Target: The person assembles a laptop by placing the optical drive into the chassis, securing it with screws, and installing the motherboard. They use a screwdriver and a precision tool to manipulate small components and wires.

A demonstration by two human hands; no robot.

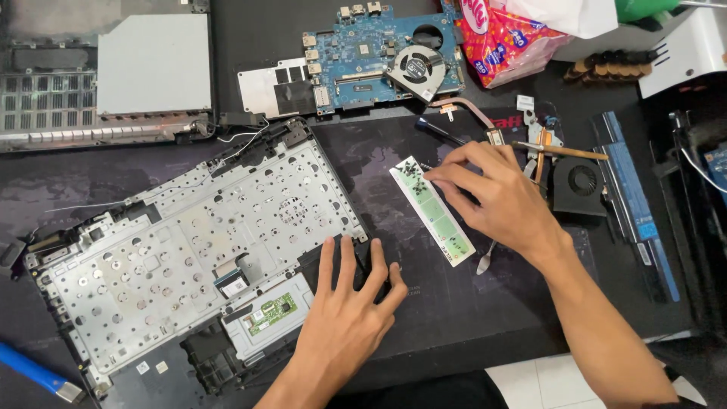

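Head view: right hand (496,197) on screw strip (432,210); cooling fan (579,184) beside.

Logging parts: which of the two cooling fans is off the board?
The black fan beside the right hand, loose on the mat; the other fan sits on the blue motherboard.

Left hand (350,303) on laptop chassis (189,250); right hand (492,197) touching screw strip (433,210).

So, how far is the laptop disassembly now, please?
Done: the motherboard with its fan lies apart, and the upturned palmrest frame is bare metal. In hand: the left hand rests on the frame's edge; the right hand touches the screws on the white strip. Left: the small green board by the touchpad is not yet removed.
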